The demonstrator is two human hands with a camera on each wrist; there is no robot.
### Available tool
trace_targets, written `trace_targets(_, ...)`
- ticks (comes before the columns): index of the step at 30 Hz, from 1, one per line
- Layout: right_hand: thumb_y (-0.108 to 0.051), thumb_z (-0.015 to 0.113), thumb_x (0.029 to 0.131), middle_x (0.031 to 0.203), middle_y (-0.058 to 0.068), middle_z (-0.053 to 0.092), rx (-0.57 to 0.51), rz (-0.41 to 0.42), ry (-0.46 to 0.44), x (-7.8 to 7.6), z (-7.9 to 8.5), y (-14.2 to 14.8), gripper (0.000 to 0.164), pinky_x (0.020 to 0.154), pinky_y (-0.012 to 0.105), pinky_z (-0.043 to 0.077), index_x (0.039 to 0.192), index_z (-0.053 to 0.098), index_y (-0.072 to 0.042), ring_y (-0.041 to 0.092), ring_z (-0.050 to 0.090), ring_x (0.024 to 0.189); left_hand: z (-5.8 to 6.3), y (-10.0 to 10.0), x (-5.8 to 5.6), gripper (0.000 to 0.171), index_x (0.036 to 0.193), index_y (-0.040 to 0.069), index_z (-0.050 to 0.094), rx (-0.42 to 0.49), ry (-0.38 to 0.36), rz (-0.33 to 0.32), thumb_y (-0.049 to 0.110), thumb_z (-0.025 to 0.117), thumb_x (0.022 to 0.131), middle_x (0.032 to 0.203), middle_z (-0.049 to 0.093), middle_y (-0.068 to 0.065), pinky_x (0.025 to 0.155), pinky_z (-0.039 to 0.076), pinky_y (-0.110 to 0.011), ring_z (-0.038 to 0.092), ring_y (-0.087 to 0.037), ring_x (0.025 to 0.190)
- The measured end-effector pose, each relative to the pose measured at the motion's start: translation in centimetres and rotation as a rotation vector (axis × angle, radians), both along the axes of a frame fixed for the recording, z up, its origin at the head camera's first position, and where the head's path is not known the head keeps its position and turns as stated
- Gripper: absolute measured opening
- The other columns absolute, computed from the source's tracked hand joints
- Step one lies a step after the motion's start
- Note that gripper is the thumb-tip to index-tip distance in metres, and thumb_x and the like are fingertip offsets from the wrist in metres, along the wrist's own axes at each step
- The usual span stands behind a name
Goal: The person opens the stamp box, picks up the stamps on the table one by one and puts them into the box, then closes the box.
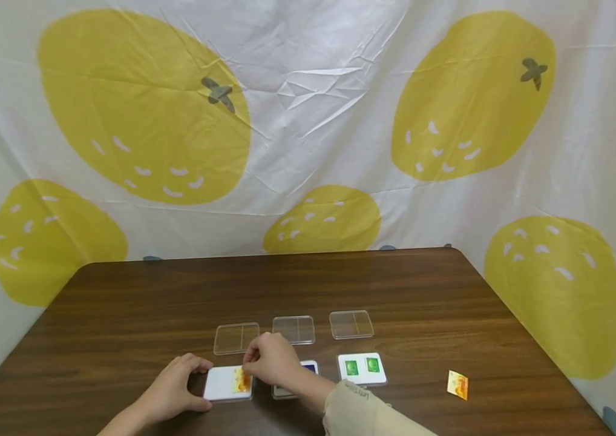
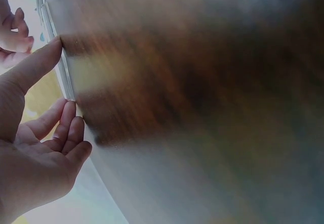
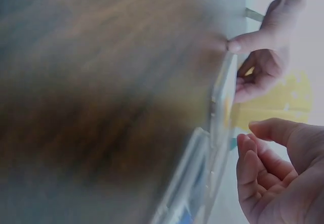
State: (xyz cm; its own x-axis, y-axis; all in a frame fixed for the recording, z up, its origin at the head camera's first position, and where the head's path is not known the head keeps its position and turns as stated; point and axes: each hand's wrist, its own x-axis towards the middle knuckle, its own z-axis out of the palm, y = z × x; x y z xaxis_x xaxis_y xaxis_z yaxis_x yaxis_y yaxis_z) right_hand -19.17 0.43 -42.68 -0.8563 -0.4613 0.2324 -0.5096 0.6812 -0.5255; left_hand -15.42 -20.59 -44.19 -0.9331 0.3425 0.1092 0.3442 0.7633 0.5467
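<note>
My left hand (image 1: pixel 174 387) grips the left side of a flat white case (image 1: pixel 217 384), thumb at its near corner and fingers at its far corner. A yellow-orange picture card (image 1: pixel 241 380) lies on the right half of this case. My right hand (image 1: pixel 272 360) hovers over the card's right edge, its thumb and fingertips close together. In the right wrist view a small gap shows between that hand's thumb (image 3: pixel 260 128) and fingers, with nothing visible in it. Seen edge-on in the left wrist view, the case (image 2: pixel 66 77) runs between the left thumb and fingers.
A second case (image 1: pixel 310 366) with a dark blue card is partly hidden under the right forearm. Further right lies a white case (image 1: pixel 362 376) with two green cards. Three clear lids (image 1: pixel 351 325) line the back. A loose orange card (image 1: pixel 457 385) lies far right.
</note>
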Motion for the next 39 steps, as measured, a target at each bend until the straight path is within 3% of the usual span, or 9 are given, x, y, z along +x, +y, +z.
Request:
trace_targets(9,-0.009,0.072,0.070,0.063,-0.005,0.062,-0.198,0.106,-0.234,-0.1,2.1,3.9,0.005,0.053,0.016,0.043,0.072,0.068,-0.007,-0.001,0.051,0.054,-0.1,0.0,0.1,0.054,0.096,0.006,0.063,-0.007,0.003,0.012,0.025,0.086,0.051,0.090,0.056,0.002,0.075,0.044,-0.035,0.051,-0.017,0.087)
trace_targets(17,-0.009,0.071,0.073,0.067,-0.001,0.063,-0.211,0.106,-0.198,-0.2,3.2,9.8,0.007,0.056,0.019,0.045,0.077,0.068,-0.004,0.004,0.053,0.059,-0.3,0.1,0.0,0.054,0.095,0.007,0.063,-0.010,0.018,0.011,0.025,0.086,0.051,0.089,0.055,0.003,0.075,0.043,-0.034,0.050,-0.016,0.086)
trace_targets(24,-0.012,0.070,0.076,0.072,0.001,0.065,-0.248,0.063,-0.214,0.1,4.0,15.5,0.014,0.058,0.020,0.046,0.083,0.067,-0.001,0.008,0.056,0.063,-0.2,0.2,0.1,0.054,0.095,0.006,0.063,-0.009,0.020,0.014,0.025,0.086,0.050,0.089,0.055,0.003,0.075,0.043,-0.034,0.050,-0.017,0.086)
trace_targets(29,-0.014,0.069,0.076,0.074,0.002,0.064,-0.261,-0.015,-0.241,0.5,3.5,19.5,0.019,0.061,0.021,0.046,0.086,0.066,0.002,0.007,0.055,0.066,-0.3,0.1,0.0,0.054,0.096,0.006,0.063,-0.014,0.017,0.009,0.026,0.086,0.051,0.090,0.056,0.002,0.075,0.043,-0.035,0.051,-0.017,0.087)
trace_targets(39,-0.019,0.066,0.081,0.089,0.010,0.063,-0.334,-0.165,-0.400,1.7,2.5,26.1,0.036,0.063,0.029,0.048,0.102,0.060,0.009,0.013,0.058,0.076,-0.2,0.0,0.1,0.054,0.097,0.005,0.062,-0.013,0.014,0.003,0.026,0.085,0.052,0.091,0.056,0.001,0.076,0.044,-0.036,0.051,-0.018,0.088)
